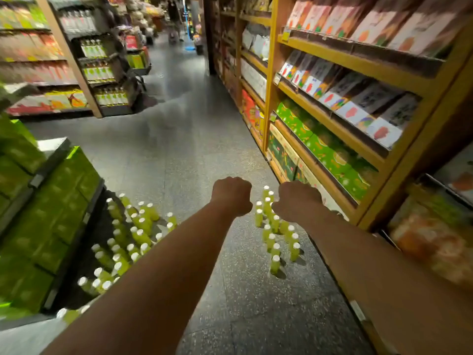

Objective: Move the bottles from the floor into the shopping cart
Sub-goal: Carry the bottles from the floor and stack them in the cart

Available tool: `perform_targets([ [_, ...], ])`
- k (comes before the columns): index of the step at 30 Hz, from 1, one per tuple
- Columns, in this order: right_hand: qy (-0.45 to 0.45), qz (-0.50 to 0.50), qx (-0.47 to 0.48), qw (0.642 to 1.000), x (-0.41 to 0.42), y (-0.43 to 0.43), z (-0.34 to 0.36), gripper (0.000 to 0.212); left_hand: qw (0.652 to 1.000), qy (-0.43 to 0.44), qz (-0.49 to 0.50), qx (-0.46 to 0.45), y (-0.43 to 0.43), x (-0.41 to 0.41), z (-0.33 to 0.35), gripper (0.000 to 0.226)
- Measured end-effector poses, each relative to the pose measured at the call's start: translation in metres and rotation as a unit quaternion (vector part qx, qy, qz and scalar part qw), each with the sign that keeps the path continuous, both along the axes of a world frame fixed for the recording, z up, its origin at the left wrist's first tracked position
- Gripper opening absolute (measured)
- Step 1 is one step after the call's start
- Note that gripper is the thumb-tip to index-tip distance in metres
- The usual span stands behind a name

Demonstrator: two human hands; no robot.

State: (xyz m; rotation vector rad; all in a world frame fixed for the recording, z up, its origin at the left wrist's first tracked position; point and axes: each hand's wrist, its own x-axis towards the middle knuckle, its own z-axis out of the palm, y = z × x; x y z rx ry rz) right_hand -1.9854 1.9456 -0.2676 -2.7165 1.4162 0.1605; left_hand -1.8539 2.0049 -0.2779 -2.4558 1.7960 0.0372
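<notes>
Two bare arms (153,278) reach forward, left hand (231,194) and right hand (297,201) curled into fists, nothing visible in either — bottles (276,231) stand clustered on the floor (192,149) below.

Two bare forearms (163,272), left hand (231,195) and right hand (298,200)

We see only the backs of the left hand (231,196) and the right hand (298,201); the fingers curl under, out of our sight. Both bare arms run off the bottom edge. The left arm covers some small green bottles with white caps (143,224), so we cannot count them. The stacked green boxes (51,213) and the orange packs (430,242) are smeared. A far person (174,19) is too small to make out.
</notes>
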Motion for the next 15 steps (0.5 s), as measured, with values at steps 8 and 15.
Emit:
perform_targets([
  [8, 0.016, 0.170, -0.005, 0.985, 0.148, -0.093, -0.038, 0.021, 0.987, 0.020, 0.162, 0.000, -0.056, 0.114, -0.038, 0.036],
  [15, 0.032, 0.303, 0.000, 0.952, 0.266, -0.135, -0.050, 0.011, 0.951, 0.055, 0.305, 0.010, -0.066, 0.199, -0.056, 0.036],
])
